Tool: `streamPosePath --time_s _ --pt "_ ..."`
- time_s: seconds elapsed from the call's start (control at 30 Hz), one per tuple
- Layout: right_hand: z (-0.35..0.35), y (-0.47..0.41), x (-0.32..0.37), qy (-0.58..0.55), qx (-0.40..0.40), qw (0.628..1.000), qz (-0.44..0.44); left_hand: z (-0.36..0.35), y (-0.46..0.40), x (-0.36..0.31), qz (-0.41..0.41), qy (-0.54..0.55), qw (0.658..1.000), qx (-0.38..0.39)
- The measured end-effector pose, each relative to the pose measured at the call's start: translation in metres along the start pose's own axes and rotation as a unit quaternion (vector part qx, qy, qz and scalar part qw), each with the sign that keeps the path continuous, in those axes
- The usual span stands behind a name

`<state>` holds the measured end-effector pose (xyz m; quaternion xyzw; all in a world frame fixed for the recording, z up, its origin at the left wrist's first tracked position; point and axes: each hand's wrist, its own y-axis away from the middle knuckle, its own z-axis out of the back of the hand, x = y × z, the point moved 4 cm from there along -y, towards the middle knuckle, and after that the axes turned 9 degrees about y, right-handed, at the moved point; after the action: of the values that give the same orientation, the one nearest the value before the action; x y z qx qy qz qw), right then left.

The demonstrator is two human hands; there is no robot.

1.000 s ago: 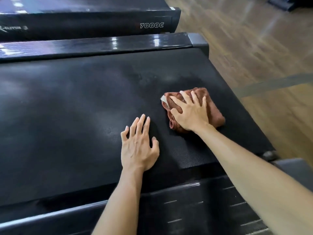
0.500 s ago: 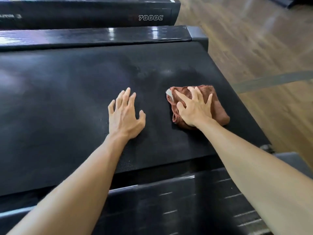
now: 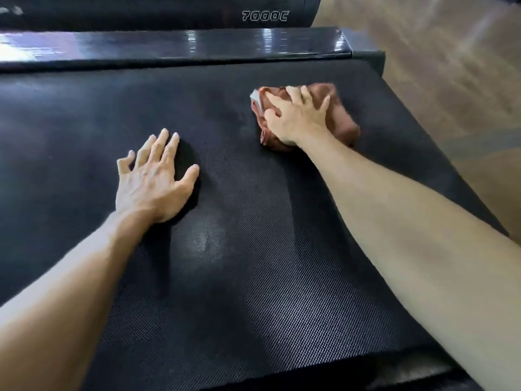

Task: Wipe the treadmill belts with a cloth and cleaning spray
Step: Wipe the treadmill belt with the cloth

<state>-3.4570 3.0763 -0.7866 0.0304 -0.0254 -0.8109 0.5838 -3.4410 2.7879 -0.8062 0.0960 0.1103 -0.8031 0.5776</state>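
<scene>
Fingers of our right hand lie spread and nearly straight across the top of the cloth, pressing it flat against the treadmill belt; the thumb sits at the cloth's left edge, and we cannot tell whether it hooks under the fabric. On our left hand the fingers are straight and close together with the thumb splayed out to the right, palm down and resting bare on the belt, holding nothing.

Our cloth is a reddish-brown bundle, folded or bunched, with a small pale tag or corner showing at its upper left. It lies toward the far right part of the belt, near the belt's right edge, well apart from our left hand. Its outline is a little blurred.

Beneath both hands the belt is black with a fine woven texture, and a dull pale smear shows on it between our two forearms. Beyond the belt's far side runs a glossy black side rail with bright reflections. Past that sits a second dark machine body lettered "7000C". To the right lies a wood-toned floor.
</scene>
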Motion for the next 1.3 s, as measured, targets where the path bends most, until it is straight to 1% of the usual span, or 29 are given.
streamPosePath --time_s 0.1,0.13,0.17,0.23,0.33,0.4,0.47,0.53,0.63,0.7,0.73,0.77,0.8,0.83,0.9,0.97,1.03,1.1,1.2,1.27,1.3 --pt "-0.002 0.054 0.028 -0.02 -0.015 0.992 0.127 0.0 0.001 0.0 0.001 -0.001 1.0 -0.004" --pt "-0.005 0.079 0.026 -0.023 -0.012 0.988 0.151 0.0 0.003 0.0 0.002 0.0 1.0 -0.004" --pt "-0.009 0.101 0.018 -0.025 -0.007 0.987 0.158 0.001 0.003 -0.001 0.001 0.0 1.0 -0.003" --pt "-0.015 0.116 -0.011 -0.013 -0.016 0.994 0.107 0.0 0.004 -0.002 0.0 0.002 1.0 -0.009" --pt "-0.007 0.064 -0.047 -0.016 -0.017 0.999 -0.025 0.001 0.002 -0.002 -0.003 0.005 1.0 -0.011" --pt "0.0 0.017 -0.043 -0.023 0.001 0.997 -0.078 0.0 0.002 -0.002 -0.004 0.009 1.0 -0.016" --pt "0.004 -0.019 -0.018 -0.03 0.008 0.996 -0.079 0.001 0.001 -0.001 -0.002 0.018 1.0 -0.017" --pt "0.005 -0.029 0.017 -0.026 0.005 0.998 -0.05 0.001 0.001 -0.002 0.0 0.023 1.0 -0.016" --pt "0.004 0.003 0.048 0.0 0.004 0.998 0.065 0.001 0.001 -0.001 0.002 0.019 1.0 -0.014" --pt "0.0 0.044 0.038 -0.003 0.007 0.991 0.134 0.001 0.0 -0.001 0.001 0.013 1.0 -0.013" --pt "-0.004 0.063 0.025 -0.006 0.001 0.989 0.15 0.0 0.001 0.0 0.002 0.011 1.0 -0.012" --pt "-0.008 0.077 0.009 -0.008 -0.007 0.989 0.147 0.0 0.001 0.0 0.001 0.01 1.0 -0.014" --pt "-0.01 0.081 -0.009 -0.01 -0.01 0.992 0.124 0.0 0.001 0.0 0.001 0.009 1.0 -0.016" --pt "-0.01 0.072 -0.027 -0.011 -0.011 0.996 0.084 0.0 0.001 0.001 0.003 0.011 1.0 -0.016" --pt "-0.006 0.038 -0.05 -0.022 -0.008 1.0 -0.017 0.0 0.002 0.0 0.008 0.014 1.0 -0.016" --pt "0.001 -0.002 -0.045 -0.034 0.002 0.995 -0.089 -0.001 0.002 -0.003 0.007 0.017 1.0 -0.015" --pt "0.008 -0.036 -0.011 -0.048 0.018 0.994 -0.098 0.001 0.002 -0.002 0.008 0.02 1.0 -0.015" --pt "0.008 -0.048 0.03 -0.046 0.026 0.997 -0.062 0.001 0.003 -0.002 0.008 0.02 1.0 -0.015" --pt "0.004 -0.021 0.079 -0.007 0.025 0.997 0.077 0.002 0.001 -0.003 0.006 0.018 1.0 -0.012" --pt "0.0 0.013 0.078 0.003 0.026 0.99 0.142 0.003 0.001 -0.003 0.005 0.012 1.0 -0.007" --pt "-0.003 0.026 0.065 0.006 0.018 0.989 0.149 0.002 0.002 -0.003 0.004 0.012 1.0 -0.007"
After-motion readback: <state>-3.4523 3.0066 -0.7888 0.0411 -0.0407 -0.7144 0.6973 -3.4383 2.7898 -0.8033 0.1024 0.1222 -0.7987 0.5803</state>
